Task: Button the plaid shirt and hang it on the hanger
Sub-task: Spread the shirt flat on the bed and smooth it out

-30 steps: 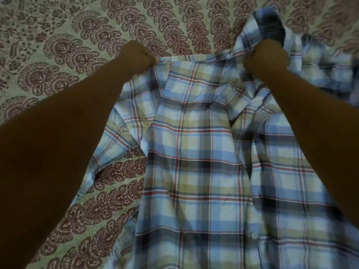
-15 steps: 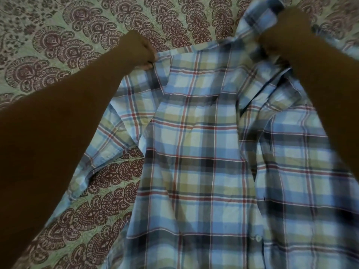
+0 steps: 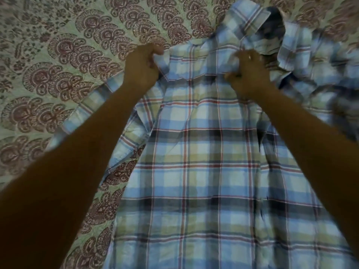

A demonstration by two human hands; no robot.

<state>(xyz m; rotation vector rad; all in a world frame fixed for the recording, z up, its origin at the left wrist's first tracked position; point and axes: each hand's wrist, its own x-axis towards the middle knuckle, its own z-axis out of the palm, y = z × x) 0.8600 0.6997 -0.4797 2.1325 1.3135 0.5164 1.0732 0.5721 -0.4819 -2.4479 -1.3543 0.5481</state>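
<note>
Plaid shirt (image 3: 194, 162) lies spread on a bed, on a printed bedspread (image 3: 77, 45) with a maroon paisley pattern on pale green. The body of the shirt fills the centre and lower right of the head view, and its hem end runs off the bottom edge. The collar (image 3: 250, 18) is at the far end, top right, standing up and partly folded open with dark shadow inside.

Left hand (image 3: 141, 66): the fingers (image 3: 154, 52) are curled tight and grip a bunch of fabric at the shirt's shoulder, at the left edge of the body. The hand sits right on the line between shirt and bedspread.

Right hand (image 3: 246, 72): the fingers (image 3: 234, 74) are curled and grip a fold of fabric just below the collar. The cloth is gathered and wrinkled around the knuckles.

The hands are apart, with the upper chest panel pulled fairly flat between them. Both forearms reach in from the bottom corners over the shirt.

One sleeve (image 3: 126, 150) trails out from the shoulder toward the lower left, lying on the bedspread and partly hidden under the left forearm. More shirt cloth is rumpled at the right edge beyond the right hand, and it is blurred.

Cannot tell whether the front is buttoned.
</note>
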